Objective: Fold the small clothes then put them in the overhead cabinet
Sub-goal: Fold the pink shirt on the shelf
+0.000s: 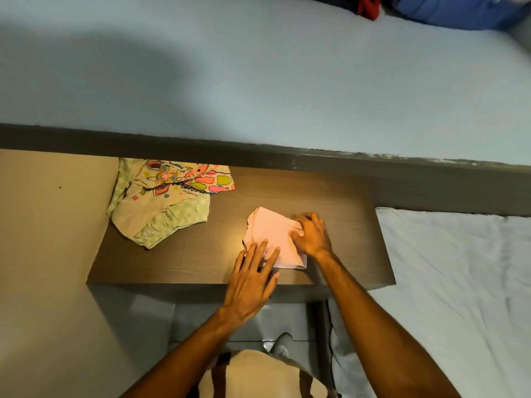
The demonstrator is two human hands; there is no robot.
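Observation:
A small pink cloth (271,229) lies partly folded on the brown wooden desk (186,262). My left hand (251,280) rests flat on its near left corner, fingers spread. My right hand (310,235) presses on its right edge and pinches a fold of the fabric between thumb and fingers. A second small garment (163,202), cream and green with a bright cartoon print, lies loosely crumpled at the desk's back left. No cabinet is in view.
A pale blue wall (258,81) rises behind the desk above a dark ledge (373,165). A bed with a white sheet (459,282) adjoins the desk on the right. Blue and red fabric (445,10) shows at the top right. A shoe (283,344) stands on the floor below.

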